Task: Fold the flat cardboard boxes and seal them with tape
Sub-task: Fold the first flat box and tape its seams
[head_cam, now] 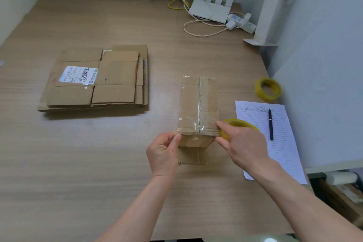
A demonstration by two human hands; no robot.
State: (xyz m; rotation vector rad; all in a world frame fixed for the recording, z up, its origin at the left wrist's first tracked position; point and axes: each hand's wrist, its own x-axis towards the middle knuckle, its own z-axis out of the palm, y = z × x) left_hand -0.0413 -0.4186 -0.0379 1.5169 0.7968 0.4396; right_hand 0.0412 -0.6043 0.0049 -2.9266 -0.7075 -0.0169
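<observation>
box [198,104] runs lengthwise away; left hand [164,154] pinches its corner, right hand [242,143] grips tape roll [238,124].

Matt brown cardboard box [198,108] under glossy clear tape, matt wood-grain table [98,163], lined paper sheet [282,143], glossy black pen [270,124]

hands [204,151] taping box [198,108], flat boxes [96,78] left
</observation>
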